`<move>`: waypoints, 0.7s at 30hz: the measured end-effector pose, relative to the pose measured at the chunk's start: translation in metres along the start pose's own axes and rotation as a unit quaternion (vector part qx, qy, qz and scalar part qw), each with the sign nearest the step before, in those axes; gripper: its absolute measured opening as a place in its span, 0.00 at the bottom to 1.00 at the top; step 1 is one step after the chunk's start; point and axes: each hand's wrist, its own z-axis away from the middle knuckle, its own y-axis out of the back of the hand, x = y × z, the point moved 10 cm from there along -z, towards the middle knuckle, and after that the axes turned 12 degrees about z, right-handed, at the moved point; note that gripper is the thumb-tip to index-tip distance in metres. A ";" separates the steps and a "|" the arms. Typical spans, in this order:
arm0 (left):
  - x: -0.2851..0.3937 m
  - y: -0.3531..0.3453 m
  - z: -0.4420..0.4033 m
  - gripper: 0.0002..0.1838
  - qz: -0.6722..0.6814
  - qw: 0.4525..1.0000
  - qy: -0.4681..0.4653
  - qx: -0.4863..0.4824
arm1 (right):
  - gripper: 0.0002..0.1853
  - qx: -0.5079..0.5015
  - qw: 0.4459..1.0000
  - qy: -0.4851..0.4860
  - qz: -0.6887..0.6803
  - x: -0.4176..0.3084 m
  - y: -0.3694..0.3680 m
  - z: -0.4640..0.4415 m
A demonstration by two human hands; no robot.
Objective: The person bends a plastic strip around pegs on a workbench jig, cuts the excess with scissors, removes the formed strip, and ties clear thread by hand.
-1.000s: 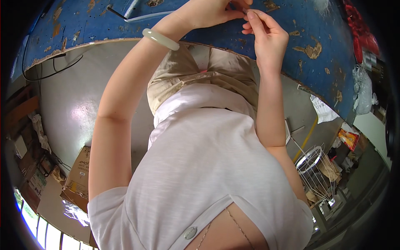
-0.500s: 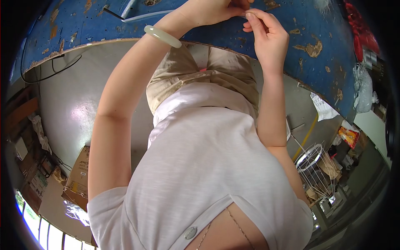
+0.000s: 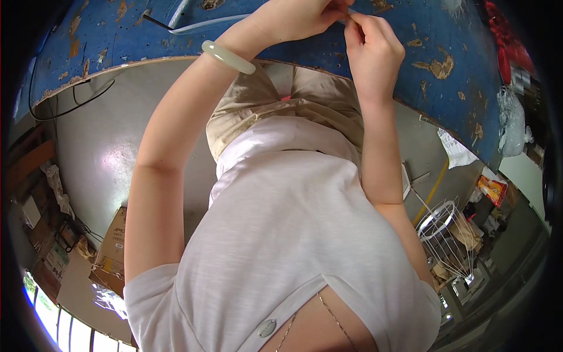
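Head view: I observe the left hand [image 3: 311, 16], a smooth pale-green bangle [image 3: 229, 57] on its forearm, and the right hand [image 3: 375, 56], both with fingers curled, fingertips close together over the worn blue-painted bench [image 3: 463, 76]. A thin pale sliver [image 3: 343, 22] shows between them; I cannot tell whether either grips it. A translucent white strip [image 3: 214, 24] runs behind the left wrist.

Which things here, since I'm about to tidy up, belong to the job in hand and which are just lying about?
Job in hand, probably:
left hand, right hand
small piece at their fingertips, too small to identify
blue table

Lying about, it seems:
pale strip on the table (role unclear)
cardboard box
plastic bag
orange packet
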 end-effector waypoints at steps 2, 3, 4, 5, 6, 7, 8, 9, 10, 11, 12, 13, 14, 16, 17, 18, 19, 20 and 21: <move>0.001 0.001 0.001 0.09 -0.022 1.000 -0.006 0.014 | 0.06 0.016 1.000 -0.002 0.021 -0.001 0.000 0.000; 0.001 0.002 0.002 0.09 -0.033 0.999 -0.009 0.021 | 0.07 0.024 0.999 -0.003 0.031 -0.002 0.000 0.001; 0.000 0.002 0.002 0.08 -0.034 0.999 -0.006 0.023 | 0.07 0.026 0.999 -0.011 0.031 -0.001 -0.001 0.001; 0.000 0.003 0.002 0.08 -0.034 0.999 -0.002 0.025 | 0.07 0.028 0.999 -0.020 0.031 0.000 -0.002 0.002; -0.001 0.003 0.002 0.08 -0.035 0.999 0.001 0.028 | 0.08 0.029 0.999 -0.028 0.031 0.001 -0.003 0.003; 0.001 0.003 0.002 0.08 -0.032 0.999 -0.006 0.028 | 0.08 0.037 0.999 -0.025 0.030 0.002 -0.002 0.004; 0.003 0.004 0.002 0.07 -0.030 0.999 -0.014 0.028 | 0.08 0.045 0.998 -0.023 0.028 0.003 -0.002 0.005; 0.004 0.005 0.002 0.07 -0.027 0.999 -0.021 0.028 | 0.08 0.054 0.998 -0.021 0.027 0.004 -0.002 0.006; 0.002 0.005 0.001 0.08 -0.005 1.000 -0.011 0.020 | 0.08 0.060 0.998 -0.018 0.027 0.004 -0.002 0.007; -0.001 0.006 0.000 0.09 0.017 1.000 0.000 0.011 | 0.09 0.067 0.997 -0.014 0.026 0.004 -0.002 0.008; -0.003 0.006 -0.002 0.10 0.038 0.999 0.009 0.003 | 0.09 0.074 0.997 -0.010 0.026 0.004 -0.001 0.008; -0.002 0.004 -0.004 0.11 0.024 1.000 0.009 -0.013 | 0.09 0.080 0.996 -0.007 0.024 0.004 -0.001 0.009; -0.001 0.002 -0.006 0.12 0.010 1.000 0.008 -0.029 | 0.09 0.087 0.996 -0.004 0.023 0.005 0.000 0.009; -0.001 -0.003 -0.009 0.13 0.006 0.998 -0.011 -0.058 | 0.09 0.093 0.995 0.002 0.025 0.004 0.001 0.009; -0.004 -0.006 -0.010 0.14 0.015 0.997 -0.029 -0.071 | 0.09 0.093 0.995 0.005 0.028 0.004 0.001 0.009; -0.001 -0.008 -0.011 0.14 0.024 0.995 -0.046 -0.084 | 0.09 0.093 0.995 0.007 0.031 0.003 0.001 0.009; -0.003 -0.009 -0.011 0.13 0.023 0.995 -0.035 -0.091 | 0.09 0.094 0.995 0.009 0.032 0.003 0.000 0.009; -0.006 -0.009 -0.012 0.12 0.022 0.995 -0.024 -0.098 | 0.09 0.094 0.995 0.011 0.032 0.003 0.000 0.010; -0.007 -0.010 -0.013 0.12 0.021 0.994 -0.013 -0.106 | 0.09 0.095 0.995 0.013 0.033 0.004 0.000 0.010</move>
